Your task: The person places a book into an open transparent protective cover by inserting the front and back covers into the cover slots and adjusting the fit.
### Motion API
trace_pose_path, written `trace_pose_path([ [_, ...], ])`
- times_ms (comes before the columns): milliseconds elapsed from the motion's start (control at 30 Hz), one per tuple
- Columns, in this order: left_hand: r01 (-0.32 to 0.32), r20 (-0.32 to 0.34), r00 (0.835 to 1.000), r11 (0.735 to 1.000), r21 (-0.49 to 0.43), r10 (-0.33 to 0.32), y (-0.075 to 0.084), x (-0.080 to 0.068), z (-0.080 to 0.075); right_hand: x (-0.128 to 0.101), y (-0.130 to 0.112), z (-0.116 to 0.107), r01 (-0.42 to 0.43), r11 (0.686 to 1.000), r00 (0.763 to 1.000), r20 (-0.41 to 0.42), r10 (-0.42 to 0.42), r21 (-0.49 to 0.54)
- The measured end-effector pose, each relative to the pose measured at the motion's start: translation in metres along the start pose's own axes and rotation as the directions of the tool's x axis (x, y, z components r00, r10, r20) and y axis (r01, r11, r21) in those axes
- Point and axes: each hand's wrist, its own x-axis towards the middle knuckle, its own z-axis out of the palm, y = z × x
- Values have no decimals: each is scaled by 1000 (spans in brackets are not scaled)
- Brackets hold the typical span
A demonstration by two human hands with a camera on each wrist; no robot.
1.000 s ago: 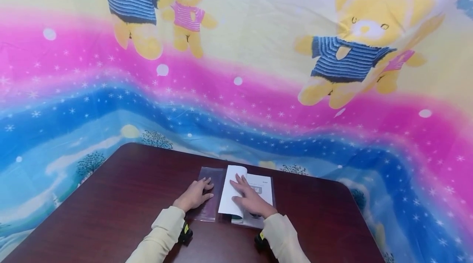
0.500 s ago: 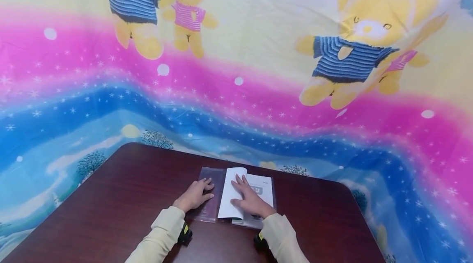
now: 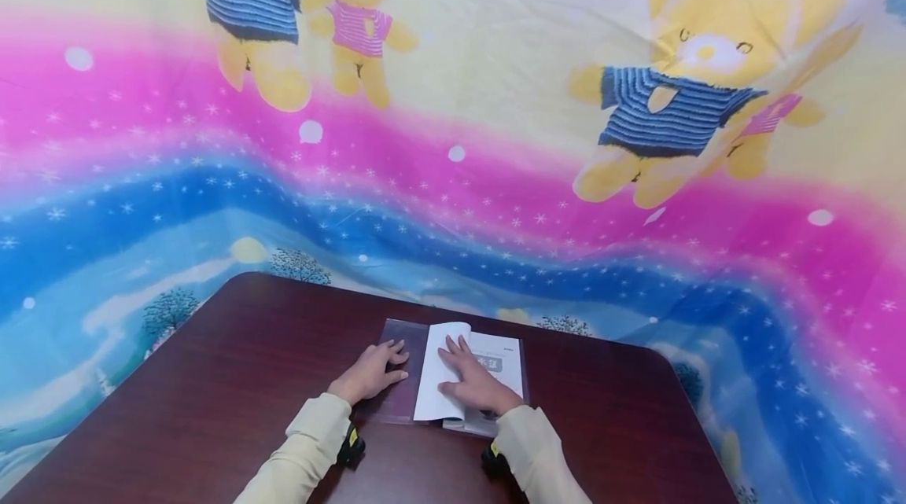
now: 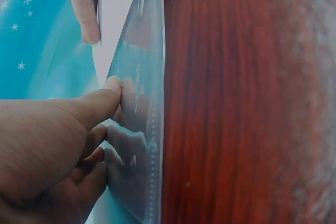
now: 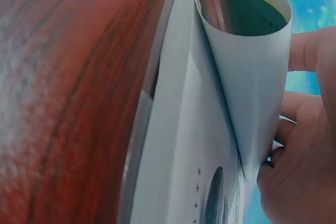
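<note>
A book (image 3: 506, 348) lies on the table with its white front cover (image 3: 440, 402) bent over to the left. In the right wrist view the curled cover (image 5: 244, 72) shows a green outer face above the thick page block (image 5: 168, 108). My right hand (image 3: 477, 384) rests on the bent cover, fingers spread. A clear plastic book jacket (image 3: 399, 403) lies under the book and out to its left. My left hand (image 3: 370, 373) rests on the jacket's left flap. Its thumb and fingers touch the clear flap (image 4: 137, 98) in the left wrist view.
The dark red-brown wooden table (image 3: 255, 378) extends around the book on all sides. Behind its far edge hangs a curtain (image 3: 495, 205) printed with bears and snowflakes. Both wrists carry small black devices (image 3: 351, 445) just above the tabletop.
The bent cover has slid slightly left and toward me, its lower edge flattening. My right hand has shifted a little left with it. My left hand stays nearly in place.
</note>
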Motion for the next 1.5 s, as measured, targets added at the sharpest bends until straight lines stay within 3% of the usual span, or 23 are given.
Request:
trace_pose_path([
  [900, 17, 13, 1000, 1000, 4, -17, -2, 1, 0, 5, -6, 5, -22, 994, 999, 21, 24, -108],
  [1100, 36, 19, 999, 999, 9, -36, -5, 1, 0, 7, -7, 6, -29, 993, 999, 39, 34, -115],
  [1500, 14, 25, 1000, 1000, 8, -14, -5, -1, 0, 7, -5, 3, -14, 995, 998, 60, 20, -94],
])
